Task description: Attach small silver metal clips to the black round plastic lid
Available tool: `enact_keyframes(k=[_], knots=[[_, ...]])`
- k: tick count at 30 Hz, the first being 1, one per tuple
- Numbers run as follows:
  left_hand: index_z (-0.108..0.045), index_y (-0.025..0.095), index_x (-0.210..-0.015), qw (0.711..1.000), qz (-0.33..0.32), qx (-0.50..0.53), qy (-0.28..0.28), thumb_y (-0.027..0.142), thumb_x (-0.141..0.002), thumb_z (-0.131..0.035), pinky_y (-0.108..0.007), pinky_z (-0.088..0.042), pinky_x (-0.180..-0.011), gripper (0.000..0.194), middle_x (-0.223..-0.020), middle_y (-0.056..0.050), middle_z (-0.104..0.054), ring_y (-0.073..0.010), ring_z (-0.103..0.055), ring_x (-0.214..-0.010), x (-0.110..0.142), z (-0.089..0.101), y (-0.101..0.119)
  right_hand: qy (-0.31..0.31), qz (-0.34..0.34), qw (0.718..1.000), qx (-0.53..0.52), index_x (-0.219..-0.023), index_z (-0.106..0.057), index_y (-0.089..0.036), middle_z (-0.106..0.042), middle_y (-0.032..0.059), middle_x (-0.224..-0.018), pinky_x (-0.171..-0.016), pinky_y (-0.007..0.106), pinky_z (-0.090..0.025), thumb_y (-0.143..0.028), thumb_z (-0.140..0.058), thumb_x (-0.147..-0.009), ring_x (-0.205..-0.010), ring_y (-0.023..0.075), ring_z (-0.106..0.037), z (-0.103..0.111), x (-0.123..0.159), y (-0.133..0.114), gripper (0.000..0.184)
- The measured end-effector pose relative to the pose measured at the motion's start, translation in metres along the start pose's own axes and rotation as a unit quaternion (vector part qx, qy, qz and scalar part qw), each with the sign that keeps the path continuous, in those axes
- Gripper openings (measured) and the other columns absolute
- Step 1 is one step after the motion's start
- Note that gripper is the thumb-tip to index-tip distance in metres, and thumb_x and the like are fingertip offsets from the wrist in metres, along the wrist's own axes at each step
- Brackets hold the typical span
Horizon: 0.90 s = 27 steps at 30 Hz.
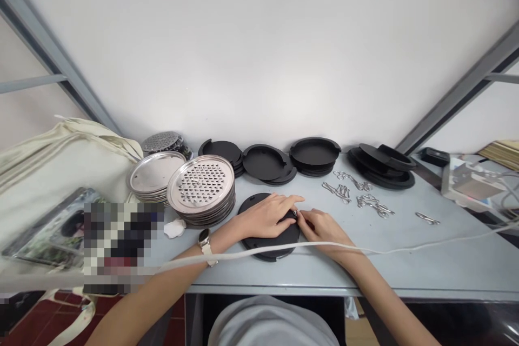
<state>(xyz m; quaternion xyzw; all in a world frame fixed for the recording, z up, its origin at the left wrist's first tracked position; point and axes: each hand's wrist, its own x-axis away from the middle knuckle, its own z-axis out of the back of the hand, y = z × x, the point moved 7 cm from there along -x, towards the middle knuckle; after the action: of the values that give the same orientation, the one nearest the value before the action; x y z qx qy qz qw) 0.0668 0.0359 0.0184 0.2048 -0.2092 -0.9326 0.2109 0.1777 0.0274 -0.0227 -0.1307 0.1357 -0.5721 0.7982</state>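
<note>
A round black disc [263, 243] with a raised rim lies flat near the table's front edge. My left hand [265, 216] rests across it, fingers stretched out, thumb and index finger apart near the disc's right side. At that right edge my right hand [318, 227] is closed in a pinch. A small shiny metal piece shows at its fingertips, mostly hidden, and looks like the loose wire clips nearby. Those wire clips [375, 205] lie in little heaps to the right.
Perforated metal grater discs [200, 184] and plain metal discs [156, 173] are stacked at left. Black dishes [316, 152] stand in stacks along the wall. A white cable [259, 250] crosses in front of my wrists. A cream bag [81, 157] sits left; a white device [466, 181] right.
</note>
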Motion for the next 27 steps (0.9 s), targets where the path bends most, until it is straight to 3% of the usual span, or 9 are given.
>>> enact_keyframes(k=[27], knots=[[-0.033, 0.019, -0.13, 1.0, -0.011, 0.028, 0.001, 0.019, -0.088, -0.048, -0.037, -0.04, -0.096, 0.045, -0.113, -0.01, -0.057, -0.022, -0.051, -0.112, 0.0008, -0.0001, -0.0023, -0.005, 0.006, 1.0, -0.008, -0.069, -0.058, -0.017, -0.06, 0.0049, -0.063, -0.056, 0.024, -0.033, -0.034, -0.028, -0.095, -0.055, 0.0134, -0.054, -0.0003, -0.0007, -0.0015, 0.042]])
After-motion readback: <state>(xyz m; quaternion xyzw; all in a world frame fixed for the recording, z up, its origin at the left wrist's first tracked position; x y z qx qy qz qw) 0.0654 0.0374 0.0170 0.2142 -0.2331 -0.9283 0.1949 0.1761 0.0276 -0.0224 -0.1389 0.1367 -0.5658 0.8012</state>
